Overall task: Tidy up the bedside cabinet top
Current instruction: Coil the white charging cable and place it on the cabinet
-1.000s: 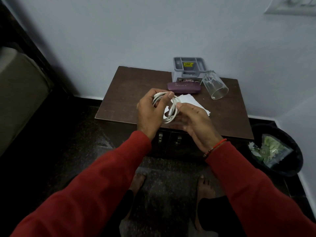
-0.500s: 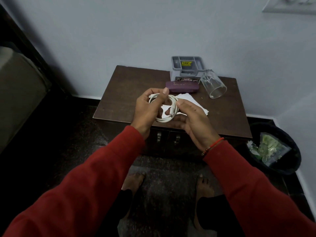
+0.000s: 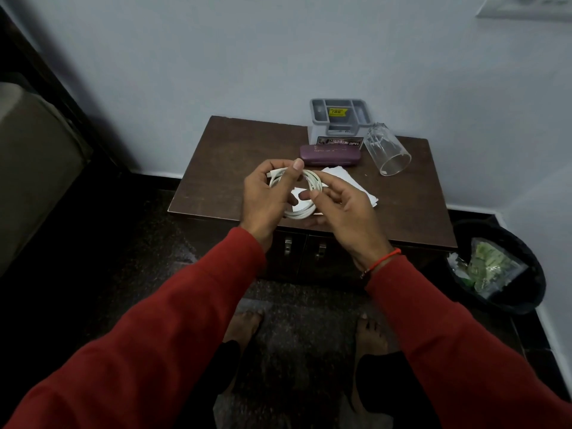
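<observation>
Coiling the white cable (image 3: 305, 193) above the bedside cabinet top (image 3: 235, 168).

Left hand (image 3: 267, 198) had thumb + fingers pinched round the coil w/ the plug end at top; right hand (image 3: 339, 209) gripped the other side loosely, fingers half curled. Best approach, imo: keep loops even, tuck the loose end thru so it won't spring open, then drop it in the grey organiser (image 3: 339, 119) behind the purple case (image 3: 329, 153).

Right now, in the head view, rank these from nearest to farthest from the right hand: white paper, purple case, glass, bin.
1. White paper, just under the right hand.
2. Purple case, behind.
3. Glass, back right, on its side.
4. Bin, on the floor, far right.
</observation>
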Demonstrator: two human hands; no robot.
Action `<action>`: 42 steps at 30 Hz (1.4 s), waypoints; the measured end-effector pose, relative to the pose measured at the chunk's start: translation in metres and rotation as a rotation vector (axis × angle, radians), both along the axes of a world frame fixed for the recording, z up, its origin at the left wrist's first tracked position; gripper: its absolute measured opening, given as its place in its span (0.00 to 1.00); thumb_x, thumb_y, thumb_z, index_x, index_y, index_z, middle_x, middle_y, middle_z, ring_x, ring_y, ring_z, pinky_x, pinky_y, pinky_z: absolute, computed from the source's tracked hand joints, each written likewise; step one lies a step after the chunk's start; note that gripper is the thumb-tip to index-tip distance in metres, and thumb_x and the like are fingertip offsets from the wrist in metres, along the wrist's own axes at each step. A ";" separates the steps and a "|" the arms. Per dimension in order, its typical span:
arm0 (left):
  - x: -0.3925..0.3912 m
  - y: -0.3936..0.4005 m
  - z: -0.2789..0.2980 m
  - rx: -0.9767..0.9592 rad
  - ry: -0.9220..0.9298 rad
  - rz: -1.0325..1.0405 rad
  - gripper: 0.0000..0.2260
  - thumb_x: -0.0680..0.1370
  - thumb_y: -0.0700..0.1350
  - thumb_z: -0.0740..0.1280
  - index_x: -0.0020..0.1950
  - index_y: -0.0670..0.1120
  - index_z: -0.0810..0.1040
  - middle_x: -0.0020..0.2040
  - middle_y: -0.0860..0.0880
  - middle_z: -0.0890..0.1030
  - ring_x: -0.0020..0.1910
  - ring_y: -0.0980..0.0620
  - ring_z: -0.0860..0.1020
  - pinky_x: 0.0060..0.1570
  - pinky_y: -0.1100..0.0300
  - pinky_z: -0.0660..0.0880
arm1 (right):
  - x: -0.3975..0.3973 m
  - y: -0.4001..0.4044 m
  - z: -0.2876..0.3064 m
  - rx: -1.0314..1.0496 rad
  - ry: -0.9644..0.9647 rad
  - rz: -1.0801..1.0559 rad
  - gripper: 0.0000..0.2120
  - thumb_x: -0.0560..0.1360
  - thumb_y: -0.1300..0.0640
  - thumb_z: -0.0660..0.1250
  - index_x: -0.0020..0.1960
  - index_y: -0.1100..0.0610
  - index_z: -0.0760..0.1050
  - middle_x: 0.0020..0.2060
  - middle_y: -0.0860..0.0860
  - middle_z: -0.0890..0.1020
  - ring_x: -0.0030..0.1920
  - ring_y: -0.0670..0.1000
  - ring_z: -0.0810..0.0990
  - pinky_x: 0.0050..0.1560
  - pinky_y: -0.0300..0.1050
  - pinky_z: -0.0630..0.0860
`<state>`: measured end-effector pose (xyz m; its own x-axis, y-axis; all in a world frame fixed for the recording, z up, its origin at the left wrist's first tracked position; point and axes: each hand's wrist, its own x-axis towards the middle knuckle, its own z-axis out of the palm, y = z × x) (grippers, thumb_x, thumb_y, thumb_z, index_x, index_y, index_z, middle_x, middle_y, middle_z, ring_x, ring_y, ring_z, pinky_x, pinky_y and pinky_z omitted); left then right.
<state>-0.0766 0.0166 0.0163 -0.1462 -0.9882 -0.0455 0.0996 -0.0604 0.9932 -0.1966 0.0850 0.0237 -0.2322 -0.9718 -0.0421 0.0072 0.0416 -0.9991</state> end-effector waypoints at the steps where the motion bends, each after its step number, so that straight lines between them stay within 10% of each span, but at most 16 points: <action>1: 0.000 0.000 0.001 -0.009 0.004 0.016 0.08 0.79 0.48 0.73 0.51 0.44 0.81 0.35 0.52 0.85 0.29 0.55 0.78 0.32 0.58 0.76 | -0.001 0.001 0.001 -0.015 -0.003 0.035 0.16 0.82 0.64 0.62 0.69 0.58 0.74 0.54 0.54 0.85 0.52 0.48 0.85 0.48 0.48 0.84; 10: -0.004 0.000 -0.007 -0.025 0.029 0.016 0.09 0.82 0.52 0.68 0.50 0.47 0.74 0.40 0.36 0.83 0.29 0.52 0.73 0.26 0.61 0.70 | -0.009 -0.003 -0.004 -0.018 -0.040 0.048 0.17 0.83 0.63 0.60 0.71 0.61 0.73 0.57 0.60 0.83 0.54 0.58 0.85 0.57 0.58 0.81; 15: -0.007 0.003 -0.010 -0.025 0.015 0.078 0.09 0.83 0.53 0.65 0.51 0.48 0.73 0.37 0.50 0.80 0.30 0.58 0.75 0.30 0.62 0.74 | -0.005 -0.002 -0.005 0.016 -0.035 0.101 0.18 0.83 0.61 0.62 0.72 0.56 0.72 0.54 0.56 0.84 0.50 0.54 0.85 0.53 0.52 0.83; 30: 0.001 -0.004 -0.015 -0.091 -0.189 -0.292 0.13 0.86 0.51 0.60 0.66 0.57 0.80 0.53 0.47 0.87 0.45 0.51 0.85 0.36 0.55 0.79 | -0.025 -0.009 -0.011 -0.010 -0.106 -0.278 0.12 0.82 0.62 0.63 0.62 0.60 0.79 0.44 0.56 0.86 0.42 0.56 0.84 0.41 0.49 0.82; 42: 0.013 -0.018 -0.009 0.182 0.067 -0.195 0.12 0.83 0.45 0.66 0.62 0.41 0.83 0.49 0.47 0.87 0.44 0.52 0.83 0.34 0.60 0.80 | -0.030 -0.009 -0.007 0.015 -0.072 -0.251 0.13 0.80 0.61 0.66 0.64 0.58 0.79 0.43 0.55 0.84 0.38 0.51 0.80 0.31 0.43 0.78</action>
